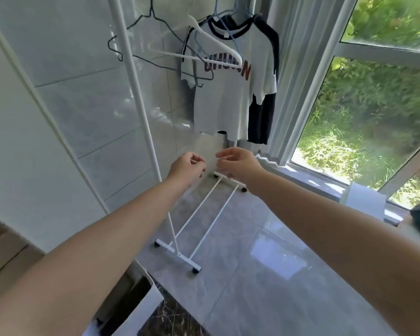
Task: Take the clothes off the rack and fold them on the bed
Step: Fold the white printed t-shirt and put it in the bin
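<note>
Two bare arms reach out over the shiny grey floor (264, 287). The left hand (186, 166) is low in front of the rack (141, 112), with its fingers curled in loosely. I cannot tell if it pinches anything. The right hand (240, 164) is just beside it, close but not touching. Its fingers are bent and a little spread, and they hold nothing that shows.

Under the hands are the white bottom bars of the rack, with small black wheels at their ends on the floor. A tall white pole goes up on the left side.

Higher up and farther away, a shirt (235, 93) hangs on the rack near its right end, next to the window (364, 112). It is white with dark sleeves, a dark collar and red letters on the front. A white hanger (218, 58) hangs in front of the shirt with nothing on it. To the left, a thin dark hanger (141, 40) hangs bare too.

Behind the rack is a white tiled wall (87, 98). Green plants show through the window.
</note>
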